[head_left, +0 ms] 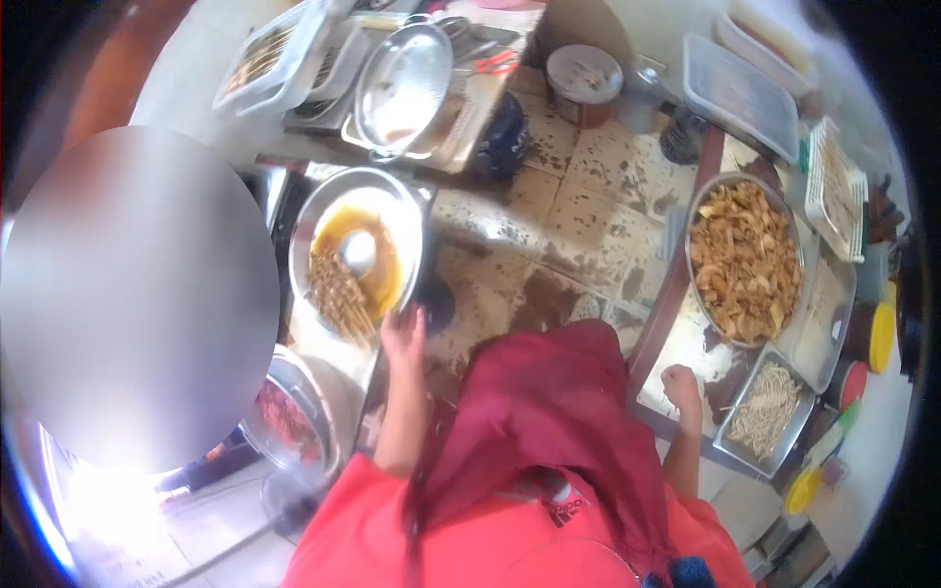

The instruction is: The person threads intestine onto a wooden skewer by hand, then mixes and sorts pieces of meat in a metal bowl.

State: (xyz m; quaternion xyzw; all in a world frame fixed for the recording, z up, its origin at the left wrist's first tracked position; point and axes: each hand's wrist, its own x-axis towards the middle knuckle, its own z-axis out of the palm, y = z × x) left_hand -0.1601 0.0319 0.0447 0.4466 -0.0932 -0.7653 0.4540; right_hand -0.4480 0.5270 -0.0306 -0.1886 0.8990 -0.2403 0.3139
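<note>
Brown skewered food (pixel 338 292) is lying in a round silver metal basin (pixel 312 218), just beside the open left grip (pixel 403 336), while the right grip (pixel 682 386) is curling into a fist.

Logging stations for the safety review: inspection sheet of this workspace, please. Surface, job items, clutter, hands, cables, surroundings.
Surface: right counter light, with dark patches.
Job items: basin holds skewers and orange-brown liquid.
Clutter: brown food and white strips on the right; red-handled scissors at the far bench.
Hands: left hand at the basin's rim, fingers extended, contact unclear; right hand curled shut near the white strips, contents hidden.
Cables: nothing seen.
Surroundings: tiled floor with dark patches; bucket beyond; blurred area at left unreadable.
</note>
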